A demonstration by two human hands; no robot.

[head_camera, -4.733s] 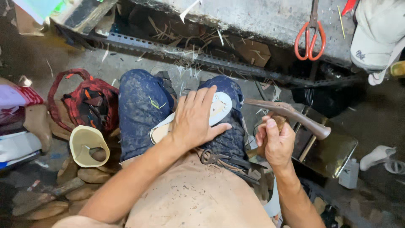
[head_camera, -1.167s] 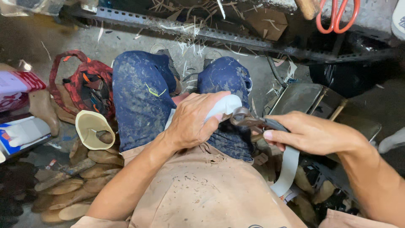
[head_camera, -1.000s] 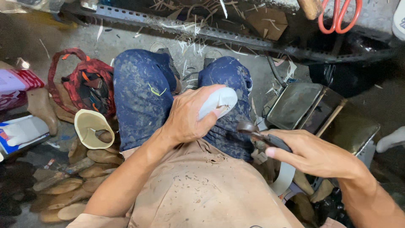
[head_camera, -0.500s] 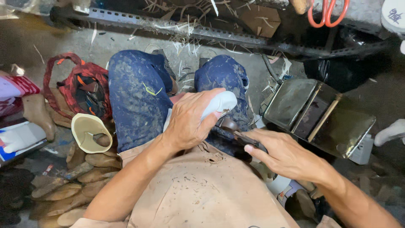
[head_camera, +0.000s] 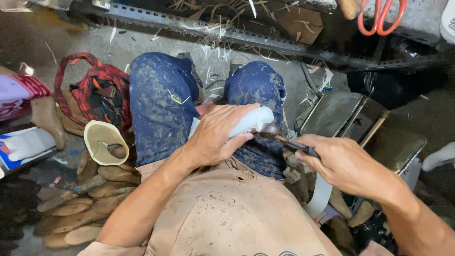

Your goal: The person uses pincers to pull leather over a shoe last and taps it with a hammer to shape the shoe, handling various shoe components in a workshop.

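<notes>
Pliers [head_camera: 279, 137] now bite the stiff white shoe form [head_camera: 251, 121]; left hand [head_camera: 218, 135] presses it, right hand [head_camera: 343, 161] squeezes handles.

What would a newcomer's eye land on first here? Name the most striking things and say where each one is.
At centre, the left hand presses a pale shoe piece onto the lap, over blue stained trousers. From the right, the right hand holds a dark metal tool with its head against that piece. Red-handled scissors hang at top right, and a heap of tan soles lies at lower left.
</notes>
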